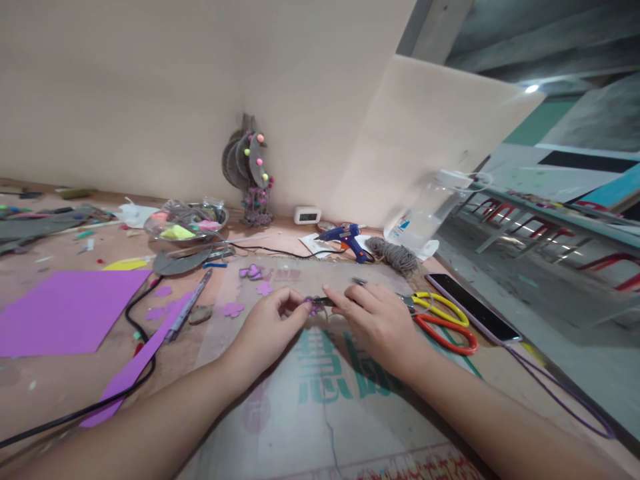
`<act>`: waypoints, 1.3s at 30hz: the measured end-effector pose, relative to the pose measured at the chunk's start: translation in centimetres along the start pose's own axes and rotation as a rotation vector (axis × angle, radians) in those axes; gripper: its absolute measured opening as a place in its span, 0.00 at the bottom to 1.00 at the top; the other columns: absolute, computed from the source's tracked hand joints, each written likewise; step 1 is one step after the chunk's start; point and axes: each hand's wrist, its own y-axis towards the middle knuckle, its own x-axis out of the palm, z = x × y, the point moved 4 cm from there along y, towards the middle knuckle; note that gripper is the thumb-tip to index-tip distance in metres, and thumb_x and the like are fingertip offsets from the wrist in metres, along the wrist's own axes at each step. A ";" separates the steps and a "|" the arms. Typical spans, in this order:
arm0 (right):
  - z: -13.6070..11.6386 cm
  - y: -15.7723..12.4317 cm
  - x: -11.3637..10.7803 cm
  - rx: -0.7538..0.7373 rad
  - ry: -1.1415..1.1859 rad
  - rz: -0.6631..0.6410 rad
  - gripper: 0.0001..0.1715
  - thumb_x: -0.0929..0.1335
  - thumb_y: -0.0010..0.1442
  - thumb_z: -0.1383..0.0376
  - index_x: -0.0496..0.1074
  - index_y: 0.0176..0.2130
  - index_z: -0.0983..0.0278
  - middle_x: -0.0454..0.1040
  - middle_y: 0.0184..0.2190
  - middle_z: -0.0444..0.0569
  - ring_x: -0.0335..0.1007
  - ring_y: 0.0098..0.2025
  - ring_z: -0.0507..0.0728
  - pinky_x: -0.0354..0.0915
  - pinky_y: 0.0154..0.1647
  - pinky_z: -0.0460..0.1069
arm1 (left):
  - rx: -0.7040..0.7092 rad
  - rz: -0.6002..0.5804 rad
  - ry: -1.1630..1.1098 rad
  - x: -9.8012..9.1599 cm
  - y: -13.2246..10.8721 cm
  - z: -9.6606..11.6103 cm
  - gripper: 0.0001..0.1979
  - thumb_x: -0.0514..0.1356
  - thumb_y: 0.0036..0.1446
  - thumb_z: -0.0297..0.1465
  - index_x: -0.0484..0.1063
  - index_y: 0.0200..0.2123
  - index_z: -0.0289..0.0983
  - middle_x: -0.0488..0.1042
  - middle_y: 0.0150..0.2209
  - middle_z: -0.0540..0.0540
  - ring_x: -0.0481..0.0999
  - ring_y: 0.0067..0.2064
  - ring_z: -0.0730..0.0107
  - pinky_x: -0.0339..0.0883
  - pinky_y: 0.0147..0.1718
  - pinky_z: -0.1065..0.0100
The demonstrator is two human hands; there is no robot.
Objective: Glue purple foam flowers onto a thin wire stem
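My left hand (277, 325) is closed in a pinch on a small purple flower piece (314, 306), just above the printed board. My right hand (379, 325) is closed too, its index finger stretched along a thin dark pointed tool (324, 302) whose tip meets the flower piece. Most of that tool is hidden by the fingers, so its kind does not show. A bit of grey twine hangs near the tip. Scissors with yellow and red handles (445, 341) lie beside my right hand, which partly covers their blades. Loose purple flower cutouts (233, 309) lie beyond my left hand.
Purple sheet (70, 310), pen (193, 303) and black cable (143, 308) are at left. Behind stand a filled bowl (187, 227), a decorated grey ornament (246, 170), a blue glue gun (345, 238), twine (395, 255) and a bottle (425, 210). A phone (473, 307) lies right.
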 end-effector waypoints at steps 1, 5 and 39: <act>0.0 0.0 0.1 0.003 0.002 0.004 0.20 0.60 0.65 0.67 0.67 0.55 0.65 0.71 0.32 0.51 0.59 0.32 0.56 0.54 0.32 0.51 | 0.000 0.001 0.001 0.0 0.0 0.0 0.10 0.57 0.54 0.38 0.69 0.27 0.37 0.72 0.25 0.51 0.69 0.27 0.70 0.60 0.28 0.70; 0.2 0.1 0.4 0.033 0.046 0.032 0.18 0.60 0.66 0.65 0.69 0.53 0.65 0.71 0.31 0.50 0.60 0.31 0.55 0.55 0.31 0.50 | 0.005 -0.003 -0.008 0.0 -0.1 0.1 0.10 0.57 0.54 0.38 0.69 0.27 0.37 0.72 0.24 0.51 0.69 0.27 0.69 0.60 0.27 0.70; -0.1 0.3 -0.4 0.077 0.152 0.164 0.17 0.61 0.65 0.66 0.70 0.51 0.68 0.71 0.30 0.51 0.64 0.31 0.55 0.61 0.31 0.49 | -0.018 -0.006 0.014 0.0 0.0 0.2 0.10 0.56 0.55 0.38 0.68 0.28 0.37 0.70 0.25 0.52 0.67 0.27 0.71 0.59 0.29 0.70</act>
